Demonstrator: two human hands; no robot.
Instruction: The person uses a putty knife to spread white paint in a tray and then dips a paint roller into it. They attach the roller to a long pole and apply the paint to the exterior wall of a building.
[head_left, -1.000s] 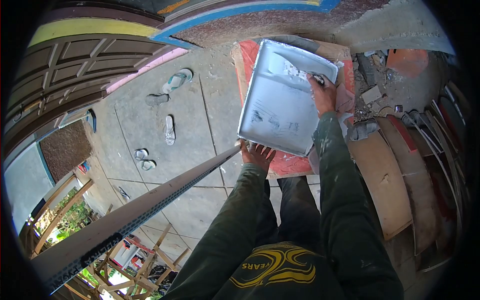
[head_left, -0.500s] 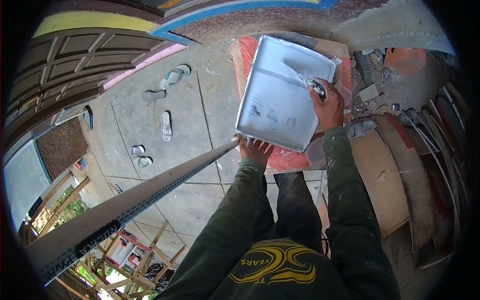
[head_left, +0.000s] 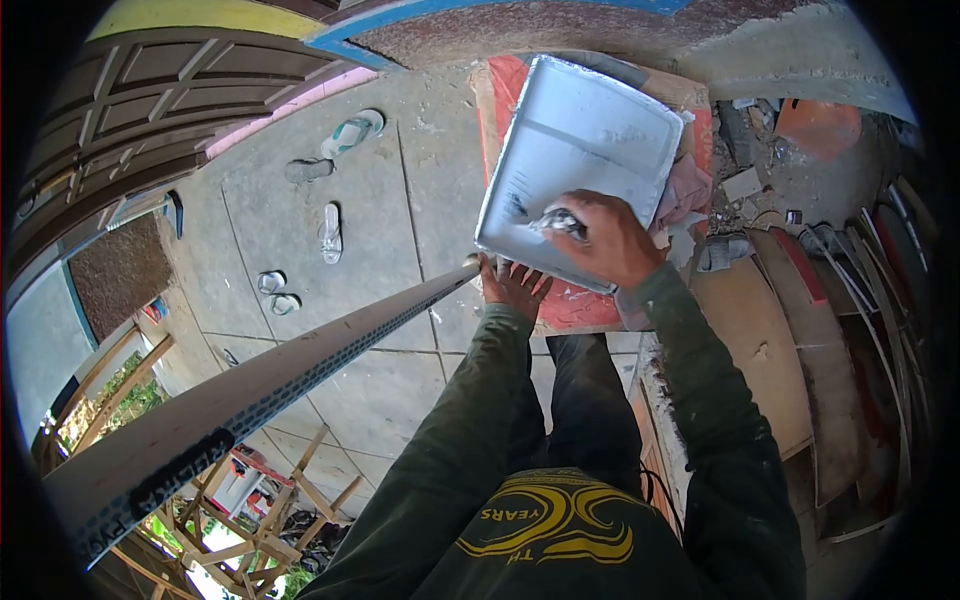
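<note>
My right hand (head_left: 615, 240) is closed around a putty knife (head_left: 562, 222) with a white-smeared handle, low over the tray. The blade is mostly hidden in this view. Below it lies a shallow white tray (head_left: 560, 108), its floor coated in white with dark scrape marks near the front left. My left hand (head_left: 515, 287) rests against the tray's near edge, fingers spread, its thumb beside the end of a long white pipe (head_left: 330, 342). The pipe slants from there toward the lower left.
Red-and-brown sheeting (head_left: 580, 310) lies under the tray, with a crumpled pinkish rag (head_left: 683, 190) at its right. Several sandals, one a white sandal (head_left: 330, 235), lie on the concrete floor. Curved boards (head_left: 755, 350) are stacked at right, near rubble. A wooden frame (head_left: 270, 520) stands lower left.
My right hand has drawn the putty knife from the tray's right side toward its near left part. The left hand stays at the near edge. The view has shifted slightly.
</note>
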